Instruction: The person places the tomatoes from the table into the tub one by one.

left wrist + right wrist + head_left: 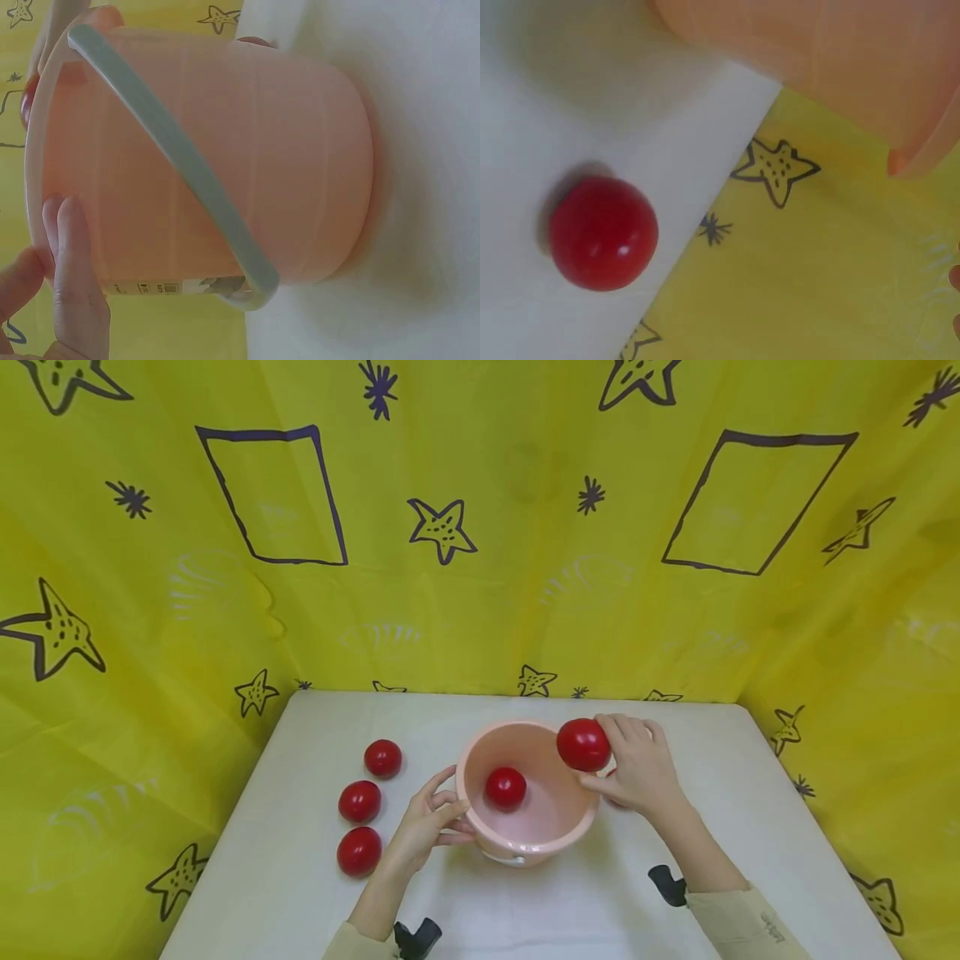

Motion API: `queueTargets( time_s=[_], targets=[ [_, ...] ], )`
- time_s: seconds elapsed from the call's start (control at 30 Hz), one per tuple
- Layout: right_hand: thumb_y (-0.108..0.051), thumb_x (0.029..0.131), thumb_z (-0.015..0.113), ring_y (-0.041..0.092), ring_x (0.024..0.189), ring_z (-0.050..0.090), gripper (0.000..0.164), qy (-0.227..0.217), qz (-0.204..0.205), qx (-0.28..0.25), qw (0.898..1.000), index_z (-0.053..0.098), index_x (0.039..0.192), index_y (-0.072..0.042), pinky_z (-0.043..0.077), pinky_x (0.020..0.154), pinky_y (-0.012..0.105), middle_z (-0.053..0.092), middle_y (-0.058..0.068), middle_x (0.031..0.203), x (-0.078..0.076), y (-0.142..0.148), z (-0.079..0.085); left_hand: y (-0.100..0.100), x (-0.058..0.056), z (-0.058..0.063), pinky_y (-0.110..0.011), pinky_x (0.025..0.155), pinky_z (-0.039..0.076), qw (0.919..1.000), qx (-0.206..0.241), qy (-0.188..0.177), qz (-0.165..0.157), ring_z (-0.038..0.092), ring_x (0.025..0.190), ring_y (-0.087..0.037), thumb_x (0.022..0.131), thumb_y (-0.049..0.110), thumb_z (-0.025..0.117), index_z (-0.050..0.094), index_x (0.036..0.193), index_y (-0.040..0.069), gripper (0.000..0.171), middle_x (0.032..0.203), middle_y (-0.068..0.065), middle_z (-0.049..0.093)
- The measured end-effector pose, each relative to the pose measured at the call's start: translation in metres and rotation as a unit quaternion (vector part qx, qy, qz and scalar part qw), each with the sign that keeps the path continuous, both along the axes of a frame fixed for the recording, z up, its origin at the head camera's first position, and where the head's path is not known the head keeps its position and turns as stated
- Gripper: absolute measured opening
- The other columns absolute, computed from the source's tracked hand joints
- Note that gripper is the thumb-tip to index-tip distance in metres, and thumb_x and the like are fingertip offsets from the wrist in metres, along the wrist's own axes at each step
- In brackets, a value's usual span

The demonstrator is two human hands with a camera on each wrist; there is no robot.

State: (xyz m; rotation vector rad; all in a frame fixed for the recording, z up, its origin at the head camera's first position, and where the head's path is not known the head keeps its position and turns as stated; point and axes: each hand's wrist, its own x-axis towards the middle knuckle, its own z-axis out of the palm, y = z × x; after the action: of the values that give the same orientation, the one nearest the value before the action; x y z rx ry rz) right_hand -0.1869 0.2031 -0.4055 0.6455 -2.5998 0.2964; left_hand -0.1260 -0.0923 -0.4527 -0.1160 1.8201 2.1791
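Left hand [429,822] pinches the pink bucket [555,810], lower centre — right hand [639,764] grips a red ball [582,745] above its upper-right side.

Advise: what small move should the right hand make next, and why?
I'd probably ease the right hand left, bringing its glossy red ball over the opening of the pink plastic bucket: in the head view, the ball overlaps the bucket's right edge, a similar red ball lies inside, and the left hand grips the opposite side.
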Motion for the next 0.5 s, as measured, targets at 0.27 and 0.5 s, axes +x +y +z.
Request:
queueTargets(
  time_s=[0.27,0.5],
  targets=[
    [-0.053,0.059,0.073,0.028,0.103,0.050,0.077,-0.010,0.062,0.044,0.997,0.052,0.118,-0.007,0.037,0.091,0.051,0.056,0.011,0.109,-0.005,-0.037,-0.007,0.000,0.000,0.000,-0.036,0.063,0.056,1.0000,0.004,0.000,-0.003,0.067,0.065,-0.017,0.088,0.008,0.060,0.026,0.142,0.008,0.064,0.082,-0.002,0.060],
    [-0.055,0.061,0.074,0.025,0.110,0.046,0.080,-0.056,0.089,0.088,0.991,0.051,0.123,-0.011,0.037,0.094,0.051,0.053,0.009,0.120,-0.007,-0.063,-0.018,0.000,-0.001,-0.001,-0.035,0.064,0.056,1.0000,-0.002,-0.003,-0.001,0.067,0.065,-0.018,0.087,0.009,0.060,0.026,0.142,0.009,0.064,0.081,-0.002,0.060]
  ],
)
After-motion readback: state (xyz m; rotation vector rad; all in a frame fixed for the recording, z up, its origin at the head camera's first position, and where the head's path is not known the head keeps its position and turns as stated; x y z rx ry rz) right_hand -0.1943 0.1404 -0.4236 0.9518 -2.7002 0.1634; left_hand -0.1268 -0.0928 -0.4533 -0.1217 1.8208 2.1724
